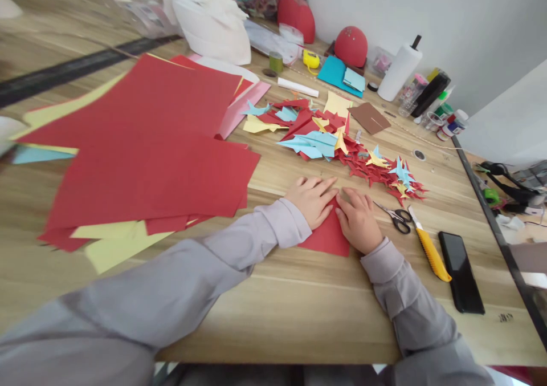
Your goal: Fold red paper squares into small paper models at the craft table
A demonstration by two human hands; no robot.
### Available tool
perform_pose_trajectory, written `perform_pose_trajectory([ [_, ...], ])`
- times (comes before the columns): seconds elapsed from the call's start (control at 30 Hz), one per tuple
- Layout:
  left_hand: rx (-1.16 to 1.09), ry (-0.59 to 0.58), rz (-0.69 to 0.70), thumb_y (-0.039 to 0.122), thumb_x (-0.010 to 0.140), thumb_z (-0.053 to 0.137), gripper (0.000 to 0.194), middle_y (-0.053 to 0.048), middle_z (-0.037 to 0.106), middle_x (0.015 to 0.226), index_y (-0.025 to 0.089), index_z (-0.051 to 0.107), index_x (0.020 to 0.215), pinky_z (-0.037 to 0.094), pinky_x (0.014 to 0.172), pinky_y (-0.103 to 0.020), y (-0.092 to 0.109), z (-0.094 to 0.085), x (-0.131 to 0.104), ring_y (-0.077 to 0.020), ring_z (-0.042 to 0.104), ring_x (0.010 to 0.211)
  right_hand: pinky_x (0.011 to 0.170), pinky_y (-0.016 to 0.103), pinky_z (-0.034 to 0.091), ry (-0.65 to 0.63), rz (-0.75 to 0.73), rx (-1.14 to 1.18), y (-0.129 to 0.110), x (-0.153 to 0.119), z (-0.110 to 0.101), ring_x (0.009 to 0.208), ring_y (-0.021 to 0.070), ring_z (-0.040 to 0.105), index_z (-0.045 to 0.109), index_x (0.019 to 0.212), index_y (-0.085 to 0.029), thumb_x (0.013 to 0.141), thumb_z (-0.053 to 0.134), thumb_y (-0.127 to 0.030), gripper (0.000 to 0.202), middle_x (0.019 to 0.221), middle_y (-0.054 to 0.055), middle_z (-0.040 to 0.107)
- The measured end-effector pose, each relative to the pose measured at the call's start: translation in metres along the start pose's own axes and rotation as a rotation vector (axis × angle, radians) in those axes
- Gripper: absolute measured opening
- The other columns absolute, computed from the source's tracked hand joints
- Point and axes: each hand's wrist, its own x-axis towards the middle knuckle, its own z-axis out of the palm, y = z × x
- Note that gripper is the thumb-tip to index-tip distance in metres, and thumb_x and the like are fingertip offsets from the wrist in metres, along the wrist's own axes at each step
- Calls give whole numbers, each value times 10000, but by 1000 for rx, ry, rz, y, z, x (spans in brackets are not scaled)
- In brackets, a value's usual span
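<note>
A small red sheet of paper point(327, 236) lies on the table in front of me, its upper part under both hands. My left hand point(310, 199) rests flat on its left side, fingers outstretched and slightly spread. On the right, my right hand point(360, 218) has its fingers bent and closed on the sheet's top and right edge. The fingertips of both hands nearly meet at the sheet's upper end, so any fold there is hidden. Just right of that hand lie black-handled scissors point(400, 222) and a yellow utility knife point(432, 255).
Large red paper sheets point(149, 163) cover the left side, over yellow ones. Behind my hands spreads a heap of folded paper planes point(311, 143) and small paper stars point(371, 169). A black phone point(461, 272) lies right. Bottles point(399, 72) and a tape measure point(311, 60) stand by the wall.
</note>
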Motion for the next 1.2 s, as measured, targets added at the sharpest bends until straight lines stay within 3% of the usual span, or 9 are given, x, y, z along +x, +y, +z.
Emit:
perform_pose_trajectory([
  [0.2,-7,7,-4,354,885,405,441,-104,492,1384,201,548,1274,353,832,-458,0,3,1,-300,470,1127,1018,521,318,26,-13,8,1,-6,-1,1229,280,439,632,1149,-190,917,415,-259,325,1289,146,550],
  [0.43,2,10,3,332,905,363,430,-94,495,1385,194,553,1265,350,819,-454,-1,2,0,-291,472,1122,1022,506,323,73,-125,37,0,-21,-7,1218,275,453,669,1104,-193,898,451,-230,302,1240,140,584],
  [0.63,-4,-5,-3,299,892,378,423,-81,489,1392,191,546,1265,344,832,-451,0,-1,0,-283,463,1123,1059,463,289,78,-252,228,-3,-24,-13,1143,212,529,704,720,-236,888,494,-287,273,1075,48,685],
  [0.83,-4,-6,3,287,894,363,427,-70,489,1394,186,542,1268,340,839,-450,-1,1,0,-282,462,1121,1025,474,326,143,-156,234,2,-21,-5,1172,222,512,682,1013,-203,833,464,-132,292,1178,95,649],
  [0.9,-9,0,3,285,892,367,425,-70,493,1391,185,544,1266,344,836,-451,-2,2,0,-281,463,1119,1035,488,306,130,-199,295,5,-22,-4,1152,213,534,701,881,-219,776,433,-59,330,1095,66,689],
  [0.97,-13,8,8,285,889,374,424,-73,497,1388,184,548,1263,347,829,-454,-2,3,0,-282,467,1111,1044,470,301,151,-232,398,8,-22,-4,1028,176,608,675,721,-225,750,397,-18,348,873,21,728],
  [1.03,-13,20,16,290,890,377,421,-77,505,1379,185,556,1256,348,822,-458,-3,4,0,-285,475,1097,1016,437,343,210,-198,460,12,-21,-4,909,152,643,656,707,-221,771,373,-12,358,758,4,713],
  [1.13,-12,41,24,292,890,384,414,-82,519,1364,190,568,1246,352,813,-460,-4,5,0,-286,482,1084,941,403,416,266,-75,418,15,-18,-2,968,172,625,670,924,-199,845,376,-69,331,951,67,712],
  [1.2,-13,48,24,289,891,385,411,-80,523,1360,190,570,1244,356,811,-461,-3,5,0,-285,483,1084,952,409,415,229,-31,342,14,-17,0,1074,197,583,644,1057,-188,883,415,-147,290,1116,111,666],
])
